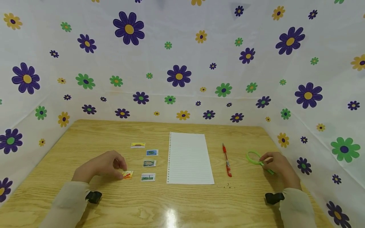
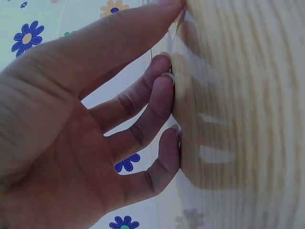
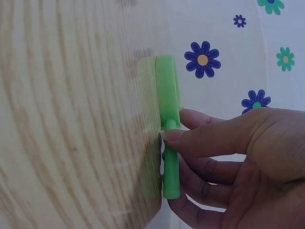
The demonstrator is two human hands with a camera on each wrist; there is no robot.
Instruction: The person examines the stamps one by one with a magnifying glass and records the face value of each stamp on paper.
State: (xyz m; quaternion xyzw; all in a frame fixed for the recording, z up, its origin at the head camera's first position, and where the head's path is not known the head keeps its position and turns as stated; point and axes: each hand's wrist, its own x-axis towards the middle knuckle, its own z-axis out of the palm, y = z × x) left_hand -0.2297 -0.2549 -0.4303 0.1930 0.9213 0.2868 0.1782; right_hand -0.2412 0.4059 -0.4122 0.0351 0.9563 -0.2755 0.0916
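On the left of the table my left hand (image 1: pixel 106 166) pinches a small yellow and red stamp (image 1: pixel 128 174) at its left side, between thumb and fingers. Its other fingertips (image 2: pixel 164 93) rest against the tabletop in the left wrist view. Just right of it lie several more stamps, among them one with a green landscape (image 1: pixel 148 177) and one with a stadium (image 1: pixel 149 163). Over at the right my right hand (image 1: pixel 276 163) grips a green magnifying glass (image 3: pixel 167 90) by its handle near the round frame. The magnifying glass lies low along the tabletop.
A lined white sheet of paper (image 1: pixel 188 158) with punched holes lies mid-table. Between it and the magnifying glass is a red pen (image 1: pixel 226 161). Small dark specks (image 1: pixel 228 185) dot the wood below the pen. Flowered white cloth (image 1: pixel 182 57) encloses the back and sides.
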